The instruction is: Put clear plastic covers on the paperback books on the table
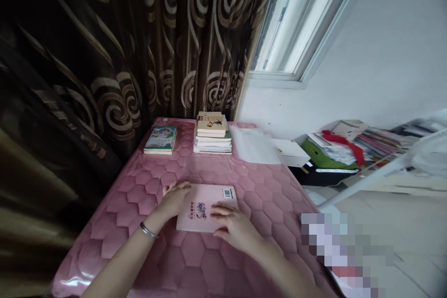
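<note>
A pale pink book (206, 195) lies flat on the pink table cover (195, 249), with its barcode side up and a small coloured picture on it. At the book's left edge rests my left hand (176, 199), a silver bangle on its wrist; its fingers are stretched over the upper left corner. My right hand (235, 228) lies across the right part of the book, open, fingers spread flat on its surface. Just beyond the book, a clear plastic sheet (207, 164) seems to lie on the cover.
Toward the far edge stand a stack of books (213, 137) and a green-covered book pile (160, 139). Clear plastic sleeves (254, 144) lie to their right. A white box (291, 152) and a green bin of papers (319, 151) are beyond the right edge. Dark curtains (174, 56) hang behind.
</note>
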A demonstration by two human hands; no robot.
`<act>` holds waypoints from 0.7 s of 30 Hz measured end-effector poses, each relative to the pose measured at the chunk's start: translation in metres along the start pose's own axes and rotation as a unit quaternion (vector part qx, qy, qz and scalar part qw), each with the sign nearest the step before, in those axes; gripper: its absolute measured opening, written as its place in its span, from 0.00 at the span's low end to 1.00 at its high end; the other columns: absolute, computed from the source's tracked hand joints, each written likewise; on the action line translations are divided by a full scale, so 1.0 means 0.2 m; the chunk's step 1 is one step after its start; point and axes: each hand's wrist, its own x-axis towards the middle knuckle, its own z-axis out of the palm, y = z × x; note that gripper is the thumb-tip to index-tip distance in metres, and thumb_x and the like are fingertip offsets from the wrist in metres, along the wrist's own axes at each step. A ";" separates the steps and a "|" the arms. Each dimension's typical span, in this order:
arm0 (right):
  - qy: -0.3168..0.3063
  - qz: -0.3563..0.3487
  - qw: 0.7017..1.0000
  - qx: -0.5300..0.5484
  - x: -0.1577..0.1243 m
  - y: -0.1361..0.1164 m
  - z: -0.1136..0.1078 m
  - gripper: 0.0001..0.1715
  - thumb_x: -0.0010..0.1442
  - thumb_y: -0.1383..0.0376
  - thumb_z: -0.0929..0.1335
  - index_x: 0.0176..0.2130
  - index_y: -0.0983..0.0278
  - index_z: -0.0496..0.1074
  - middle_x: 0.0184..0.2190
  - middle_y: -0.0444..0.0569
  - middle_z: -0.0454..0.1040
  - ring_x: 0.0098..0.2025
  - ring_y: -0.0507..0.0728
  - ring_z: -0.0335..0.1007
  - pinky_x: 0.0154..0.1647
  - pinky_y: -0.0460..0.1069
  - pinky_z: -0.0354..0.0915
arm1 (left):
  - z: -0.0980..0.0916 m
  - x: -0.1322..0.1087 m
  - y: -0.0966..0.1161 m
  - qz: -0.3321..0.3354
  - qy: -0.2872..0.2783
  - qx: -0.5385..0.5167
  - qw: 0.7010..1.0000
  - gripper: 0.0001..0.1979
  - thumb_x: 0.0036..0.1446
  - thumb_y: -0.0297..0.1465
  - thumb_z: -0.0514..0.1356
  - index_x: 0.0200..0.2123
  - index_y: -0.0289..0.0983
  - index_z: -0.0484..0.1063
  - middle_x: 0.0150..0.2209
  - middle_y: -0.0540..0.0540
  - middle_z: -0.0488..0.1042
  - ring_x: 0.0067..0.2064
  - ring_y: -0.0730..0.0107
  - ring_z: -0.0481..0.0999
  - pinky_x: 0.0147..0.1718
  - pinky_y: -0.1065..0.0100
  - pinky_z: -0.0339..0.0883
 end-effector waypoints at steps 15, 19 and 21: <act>-0.013 0.000 0.999 0.039 0.04 -0.03 -0.07 0.12 0.58 0.63 0.67 0.41 0.55 0.78 0.45 0.43 0.77 0.53 0.56 0.69 0.54 0.50 0.62 | -0.01 -0.01 -0.10 0.006 -0.006 -0.122 0.993 0.19 0.59 0.32 0.53 0.53 0.49 0.70 0.60 0.47 0.64 0.61 0.53 0.56 0.59 0.43 0.44; -0.005 0.054 0.999 -0.002 0.06 -0.06 -0.15 0.15 0.62 0.62 0.63 0.37 0.55 0.79 0.34 0.43 0.80 0.38 0.55 0.76 0.40 0.46 0.65 | -0.02 -0.02 -0.14 0.027 0.016 -0.201 0.979 0.16 0.60 0.37 0.51 0.44 0.45 0.76 0.59 0.47 0.66 0.61 0.57 0.58 0.60 0.47 0.46; 0.022 0.093 0.995 -0.037 0.08 -0.07 -0.19 0.16 0.63 0.62 0.61 0.37 0.56 0.78 0.32 0.45 0.80 0.35 0.54 0.75 0.35 0.45 0.63 | -0.03 -0.04 -0.17 0.042 0.043 -0.282 0.958 0.19 0.62 0.38 0.48 0.38 0.41 0.78 0.56 0.46 0.70 0.59 0.61 0.63 0.60 0.54 0.50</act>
